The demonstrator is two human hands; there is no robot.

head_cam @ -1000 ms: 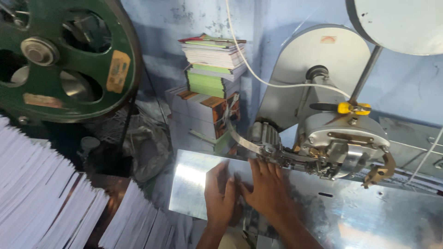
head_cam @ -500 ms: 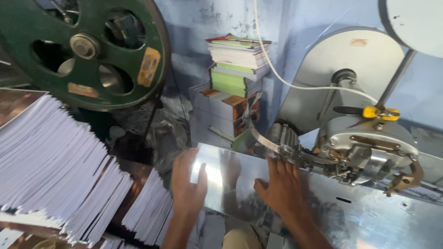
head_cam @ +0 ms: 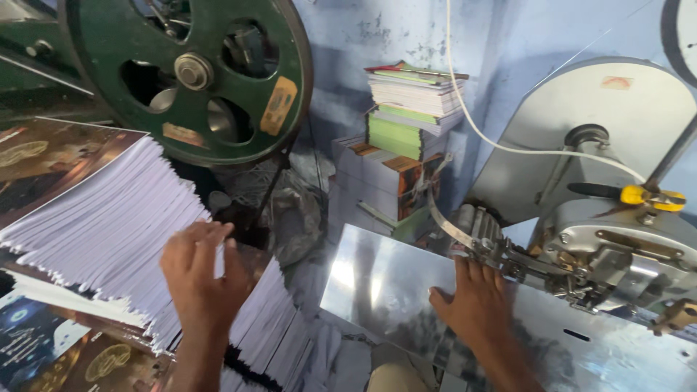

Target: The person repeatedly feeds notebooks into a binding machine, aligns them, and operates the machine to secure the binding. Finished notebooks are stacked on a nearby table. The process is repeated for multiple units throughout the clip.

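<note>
At the far left a slanting stack of white booklets (head_cam: pixel 94 232) leans below a big green flywheel (head_cam: pixel 192 76), and the left hand (head_cam: pixel 203 279) rests on the stack's lower edge, fingers loosely spread and gripping nothing. Further right, the right hand (head_cam: pixel 472 305) lies flat, fingers extended and together, holding nothing, on the shiny metal table (head_cam: pixel 377 283) of a grey stitching machine (head_cam: pixel 617 247), with a pile of books (head_cam: pixel 406 145) behind it against the blue wall.

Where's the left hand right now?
Head view, lower left: the left hand rests on the fanned stack of booklets, below the green flywheel.
</note>
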